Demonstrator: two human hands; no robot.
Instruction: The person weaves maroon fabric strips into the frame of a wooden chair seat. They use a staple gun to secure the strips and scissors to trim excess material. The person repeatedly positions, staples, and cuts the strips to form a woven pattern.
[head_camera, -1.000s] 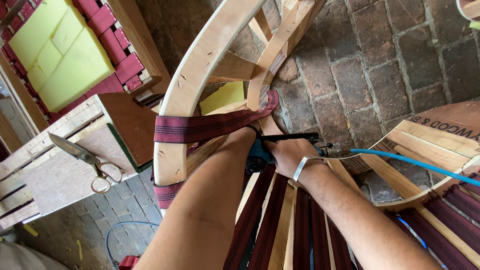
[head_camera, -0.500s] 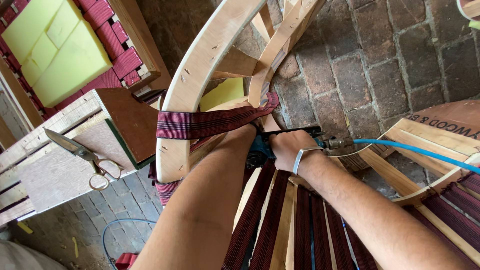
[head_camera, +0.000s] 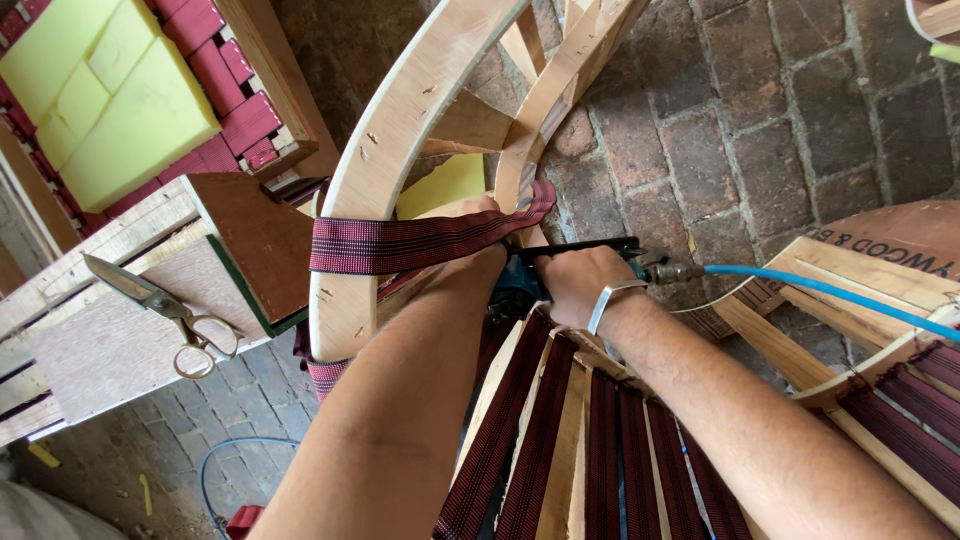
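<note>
Near edge: dark red webbing strips (head_camera: 540, 440) stretched over the wooden seat frame (head_camera: 565, 450), both forearms above them. Right hand (head_camera: 585, 280) wrapped around a black pneumatic stapler (head_camera: 560, 262), fingers curled shut on its body; metal bracelet (head_camera: 610, 303) at the wrist; blue air hose (head_camera: 820, 292) running off right from the tool's brass fitting. Left hand (head_camera: 480, 215) mostly hidden behind the forearm, pressed against the webbing strap (head_camera: 400, 243) at the frame joint; finger spread not readable. Strap pulled taut across the curved wooden rail (head_camera: 385, 150), one end wrapped around it, other end at the stapler nose. Left: table (head_camera: 90, 340) with metal shears (head_camera: 160, 305) lying flat. Further back: yellow foam blocks (head_camera: 100, 100) on red webbing, brick floor (head_camera: 750, 130).
</note>
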